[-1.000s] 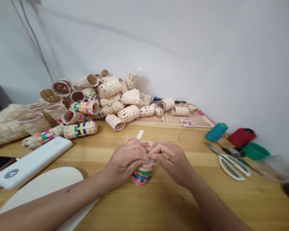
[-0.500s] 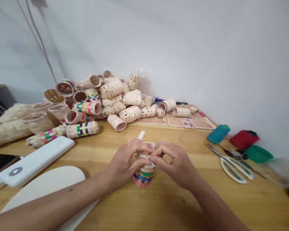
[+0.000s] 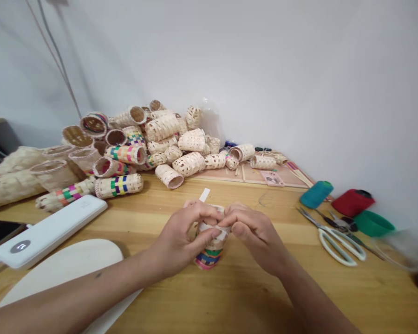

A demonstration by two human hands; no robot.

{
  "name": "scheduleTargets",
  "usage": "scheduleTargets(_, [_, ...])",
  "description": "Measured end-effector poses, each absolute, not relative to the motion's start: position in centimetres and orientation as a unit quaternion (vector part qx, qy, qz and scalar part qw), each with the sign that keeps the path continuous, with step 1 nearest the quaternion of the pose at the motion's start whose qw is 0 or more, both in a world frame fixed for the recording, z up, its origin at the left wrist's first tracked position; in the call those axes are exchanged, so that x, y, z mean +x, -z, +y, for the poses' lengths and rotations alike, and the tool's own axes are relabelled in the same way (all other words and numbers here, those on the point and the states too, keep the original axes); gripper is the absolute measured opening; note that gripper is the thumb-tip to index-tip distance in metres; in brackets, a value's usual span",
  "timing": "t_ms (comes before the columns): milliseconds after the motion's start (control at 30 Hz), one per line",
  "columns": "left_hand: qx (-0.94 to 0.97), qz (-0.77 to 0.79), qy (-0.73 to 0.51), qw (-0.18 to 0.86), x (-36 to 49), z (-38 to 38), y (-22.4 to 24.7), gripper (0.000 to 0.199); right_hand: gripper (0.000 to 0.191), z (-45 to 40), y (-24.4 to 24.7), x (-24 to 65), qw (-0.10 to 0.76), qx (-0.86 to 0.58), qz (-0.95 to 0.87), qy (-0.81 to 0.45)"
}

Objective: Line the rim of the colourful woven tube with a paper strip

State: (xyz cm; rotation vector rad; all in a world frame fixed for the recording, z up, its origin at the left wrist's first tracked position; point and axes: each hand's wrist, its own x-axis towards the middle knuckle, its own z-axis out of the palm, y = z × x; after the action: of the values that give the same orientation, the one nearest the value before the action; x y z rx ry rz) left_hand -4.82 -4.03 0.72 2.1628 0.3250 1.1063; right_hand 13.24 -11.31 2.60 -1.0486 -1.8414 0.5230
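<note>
Nearest us on the wooden table (image 3: 230, 297), a white rounded board (image 3: 69, 273) lies partly under our left forearm. Just beyond, the small woven basket (image 3: 211, 254) stands on the tabletop between our hands. Our left hand (image 3: 176, 239) pinches its upper part between thumb and fingers; our right hand (image 3: 261, 239) curls its fingers against the other side, though we cannot tell whether they grip a strip. By our judgement the body is well along, its coloured bands woven in, while the upper edge looks unfinished and a pale strip (image 3: 205, 195) sticks up loose beyond our left fingers. To the left lie a white power bank (image 3: 50, 232) and a phone (image 3: 2, 232); to the right, scissors (image 3: 338, 246) lie open near blue (image 3: 316, 194) and red (image 3: 351, 202) thread spools. Farther back, woven baskets (image 3: 162, 127) are heaped beside a mat (image 3: 223, 175) with loose sticks on it, before a plain pale wall (image 3: 299, 69).
</note>
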Motion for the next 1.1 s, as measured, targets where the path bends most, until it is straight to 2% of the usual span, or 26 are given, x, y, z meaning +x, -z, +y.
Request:
scheduleTargets(200, [0.82,0.149,-0.405,0.376,-5.0,-3.9,-0.7,0.014,0.016,-11.2,-2.7,13.3,0.439,-0.45,-0.752,-0.198])
scheduleTargets(300, [0.805,0.132,-0.42,0.398,-5.7,-3.3,-1.4,0.023,0.015,-11.1,-2.5,13.8,0.45,-0.438,-0.748,-0.214])
scheduleTargets(400, [0.762,0.154,-0.454,0.435,-6.5,-2.3,-2.1,0.035,0.013,-10.8,-2.2,14.6,0.496,-0.418,-0.715,-0.259])
scheduleTargets(567, [0.657,0.196,-0.38,0.622,-6.1,-1.3,-0.9,0.048,0.013,-9.9,-1.1,15.5,0.587,-0.363,-0.644,-0.331])
scheduleTargets(667, [0.553,0.157,-0.306,0.759,-5.2,-1.9,0.3,0.044,0.017,-9.6,-0.7,15.5,0.621,-0.331,-0.62,-0.347])
scheduleTargets(767, [0.473,0.103,-0.227,0.845,-4.8,-2.9,0.6,0.041,0.017,-9.6,-0.5,15.4,0.625,-0.316,-0.619,-0.356])
scheduleTargets(900, [0.446,0.092,-0.182,0.871,-5.1,-3.4,0.5,0.039,0.018,-9.6,-0.2,15.4,0.616,-0.328,-0.625,-0.349])
scheduleTargets(1100, [0.48,0.096,-0.177,0.854,-5.5,-3.0,0.3,0.041,0.017,-9.6,0.0,15.6,0.605,-0.333,-0.638,-0.34])
